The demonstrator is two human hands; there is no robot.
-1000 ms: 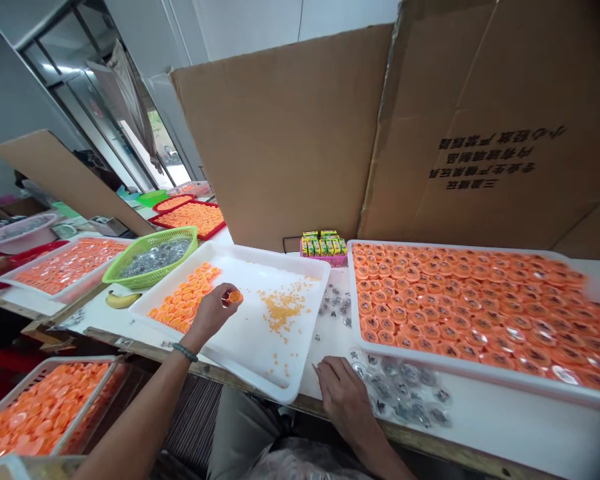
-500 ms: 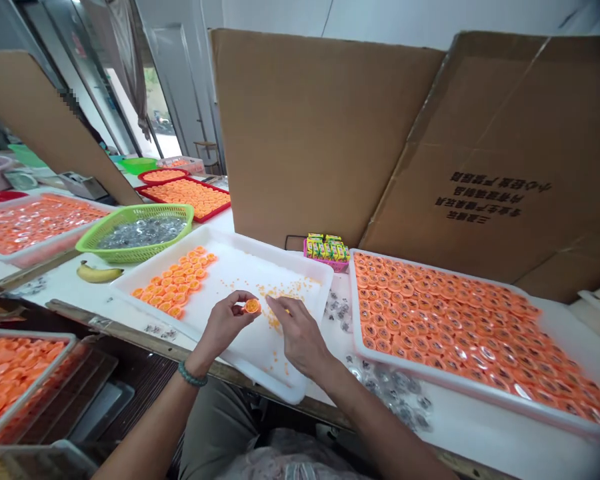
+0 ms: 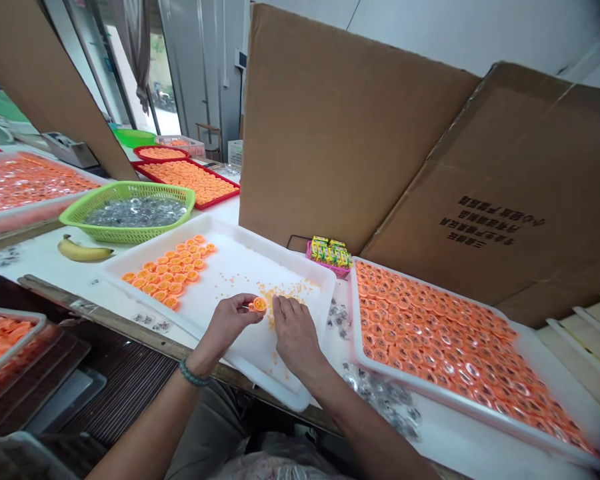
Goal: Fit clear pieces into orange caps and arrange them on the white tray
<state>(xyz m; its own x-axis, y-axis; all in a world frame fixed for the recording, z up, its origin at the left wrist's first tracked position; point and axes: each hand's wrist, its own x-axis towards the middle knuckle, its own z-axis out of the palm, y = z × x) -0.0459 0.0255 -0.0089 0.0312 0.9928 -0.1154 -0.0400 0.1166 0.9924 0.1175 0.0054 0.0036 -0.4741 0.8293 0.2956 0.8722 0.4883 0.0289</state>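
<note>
My left hand (image 3: 229, 323) pinches a small round orange cup (image 3: 259, 305), tilted toward me, with yellow-orange bits inside it. Just to its right, my right hand (image 3: 299, 339) points down at the loose yellow-orange pellets (image 3: 293, 291), its fingers pressed together; whatever lies between their tips is hidden. Both hands are over a white tray (image 3: 285, 257). Rows of similar filled orange cups (image 3: 173, 272) stand on the tray's left side.
To the right lies a white tray of orange discs under clear covers (image 3: 430, 333). Clear plastic pieces (image 3: 387, 400) are scattered in front of it. A green basket (image 3: 130, 233), a banana (image 3: 83, 251) and a pink box of yellow packets (image 3: 330, 257) surround the work tray. Cardboard panels (image 3: 340, 133) stand behind.
My view has shifted and tilted slightly. My right hand's fingers have come down closer together beside the cup. The left hand keeps its hold on the cup, whose open face shows more.
</note>
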